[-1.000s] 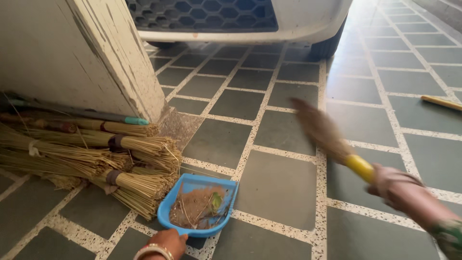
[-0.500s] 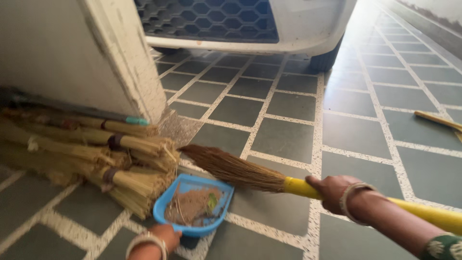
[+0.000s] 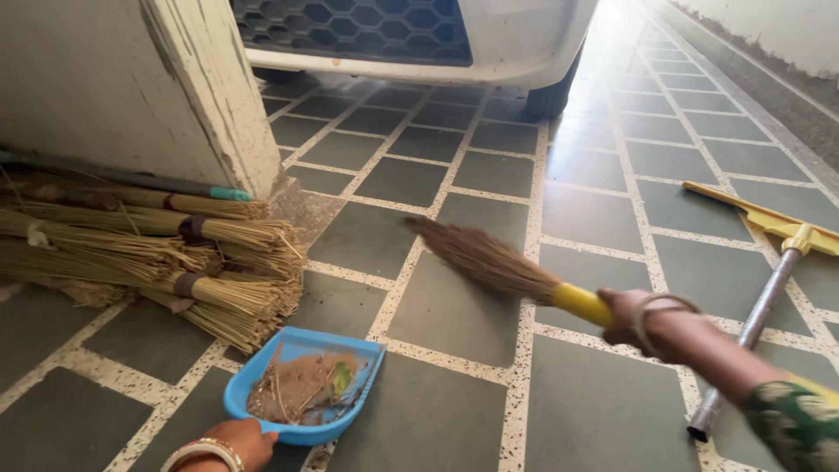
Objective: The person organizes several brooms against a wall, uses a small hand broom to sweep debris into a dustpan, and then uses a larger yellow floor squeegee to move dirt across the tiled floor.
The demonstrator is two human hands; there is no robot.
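**First onlooker:** Head view, figure of a tiled floor. Where does the blue dustpan (image 3: 301, 385) lie?

**Second onlooker:** On the grey tiles, near the bottom edge. It holds brown dirt and a green leaf (image 3: 341, 378). The left hand (image 3: 234, 441), with bangles at the wrist, grips its handle end; how the fingers close is cut off by the frame edge.

**First onlooker:** And the other hand?

**Second onlooker:** The right hand (image 3: 631, 316) is wrapped tight around the yellow handle of a soft grass broom (image 3: 489, 260). The brown bristle head hangs above and to the right of the dustpan, well apart from it, and looks slightly blurred.

**First onlooker:** What surrounds the dustpan?

**Second onlooker:** Just to its upper left, a pile of stick brooms (image 3: 175, 262) lies on the floor against a cracked white pillar (image 3: 157, 96). Far to its right lies a yellow floor squeegee (image 3: 769, 223) with a metal handle. Beyond the dustpan, at the top, stands a white car's front bumper (image 3: 516, 44) with a dark grille.
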